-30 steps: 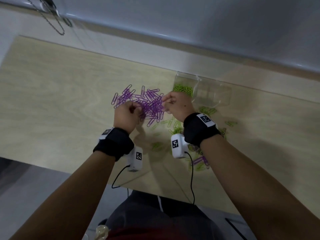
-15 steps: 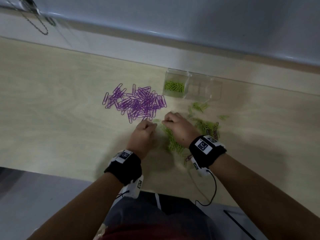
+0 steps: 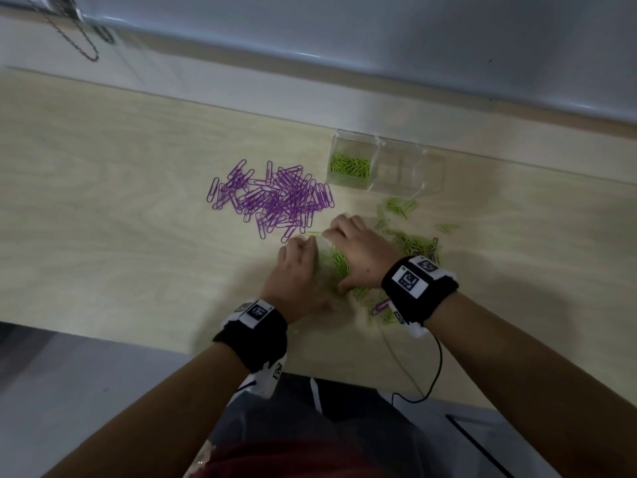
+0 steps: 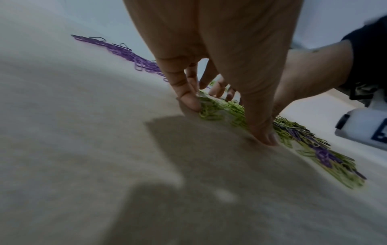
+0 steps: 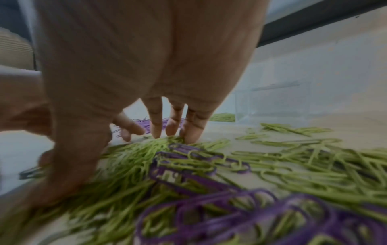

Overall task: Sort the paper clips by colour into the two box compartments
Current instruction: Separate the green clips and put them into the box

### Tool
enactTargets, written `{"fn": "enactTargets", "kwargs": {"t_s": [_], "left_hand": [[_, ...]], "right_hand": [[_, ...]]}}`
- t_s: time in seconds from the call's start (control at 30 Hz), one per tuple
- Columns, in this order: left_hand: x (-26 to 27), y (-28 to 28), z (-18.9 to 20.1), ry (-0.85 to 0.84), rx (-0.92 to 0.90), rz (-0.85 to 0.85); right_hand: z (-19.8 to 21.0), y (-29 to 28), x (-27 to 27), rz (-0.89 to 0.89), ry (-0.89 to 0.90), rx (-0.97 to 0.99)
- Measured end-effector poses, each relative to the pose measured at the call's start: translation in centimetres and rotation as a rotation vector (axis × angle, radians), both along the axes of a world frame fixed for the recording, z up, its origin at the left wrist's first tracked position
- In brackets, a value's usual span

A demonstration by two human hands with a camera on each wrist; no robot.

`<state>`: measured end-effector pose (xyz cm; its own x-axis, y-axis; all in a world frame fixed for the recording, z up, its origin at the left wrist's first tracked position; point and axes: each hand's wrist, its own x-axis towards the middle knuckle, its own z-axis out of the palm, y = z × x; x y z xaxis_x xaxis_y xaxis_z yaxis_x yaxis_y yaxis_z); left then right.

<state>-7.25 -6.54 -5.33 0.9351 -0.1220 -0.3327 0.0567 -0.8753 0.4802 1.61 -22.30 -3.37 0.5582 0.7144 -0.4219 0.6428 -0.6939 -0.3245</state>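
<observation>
A purple clip pile (image 3: 272, 198) lies mid-table, apart from both hands. The clear two-compartment box (image 3: 422, 188) stands behind it on the right; its left compartment holds green clips (image 3: 350, 166), and I see nothing in the right one. Loose green clips (image 3: 413, 243) are scattered in front of the box, with a few purple clips (image 5: 188, 165) among them. My left hand (image 3: 300, 257) (image 4: 226, 119) and right hand (image 3: 355, 253) (image 5: 117, 152) face each other. Their straight fingers touch the table and hem in a bunch of green clips (image 4: 211, 109).
The wooden table (image 3: 120, 253) ends just behind my wrists at its near edge. A black cable (image 3: 437, 367) trails from my right wrist over that edge. A pale ledge and wall run behind the box. A chain (image 3: 82, 39) hangs at top left.
Both hands left the purple pile and came back toward me, down onto the green clips. Over the last half second they have closed in a little around the green bunch.
</observation>
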Motion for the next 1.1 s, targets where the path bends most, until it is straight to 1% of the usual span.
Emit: {"fn": "enactTargets", "kwargs": {"t_s": [0.07, 0.17, 0.3, 0.37, 0.53, 0.63, 0.73, 0.8, 0.87, 0.97, 1.03, 1.07, 1.1], "left_hand": [[0.6, -0.7, 0.0, -0.018, -0.023, 0.015], [1.5, -0.9, -0.2, -0.033, -0.076, 0.036], [2.1, -1.1, -0.5, -0.034, -0.137, 0.003], [2.5, -1.4, -0.2, -0.048, -0.146, -0.011], [3.7, -1.9, 0.5, -0.014, -0.105, -0.051], [4.5, -2.3, 1.0, 0.018, -0.075, -0.118], [5.3, -2.9, 1.8, 0.053, 0.039, -0.235], [5.8, -3.0, 2.2, 0.065, 0.103, -0.321], [6.3, -2.9, 2.6, 0.085, 0.129, -0.368], [7.0, -2.4, 3.4, 0.120, 0.092, -0.361], [7.5, -1.9, 4.0, 0.103, 0.015, -0.305], [7.8, -1.6, 4.3, 0.087, -0.038, -0.259], [8.2, -1.3, 4.6, 0.070, -0.098, -0.206]], "right_hand": [[-0.2, -0.1, -0.3, 0.000, 0.029, 0.036], [0.0, -0.4, -0.1, -0.047, 0.097, 0.060], [-0.2, -0.7, 0.6, -0.133, 0.118, 0.058], [-0.3, -1.0, 1.0, -0.240, 0.141, 0.109], [0.9, -1.9, 1.4, -0.678, 0.335, 0.366], [1.8, -2.4, 2.0, -0.832, 0.439, 0.495], [3.0, -2.7, 3.3, -0.985, 0.515, 0.647], [4.1, -2.3, 4.7, -1.032, 0.531, 0.730], [5.0, -1.6, 6.5, -1.036, 0.470, 0.783], [5.7, -0.3, 9.6, -0.983, 0.226, 0.778], [5.3, 0.7, 11.3, -0.883, 0.043, 0.684], [4.9, 1.2, 11.8, -0.825, -0.017, 0.608], [4.3, 1.5, 12.2, -0.767, -0.040, 0.527]]}}
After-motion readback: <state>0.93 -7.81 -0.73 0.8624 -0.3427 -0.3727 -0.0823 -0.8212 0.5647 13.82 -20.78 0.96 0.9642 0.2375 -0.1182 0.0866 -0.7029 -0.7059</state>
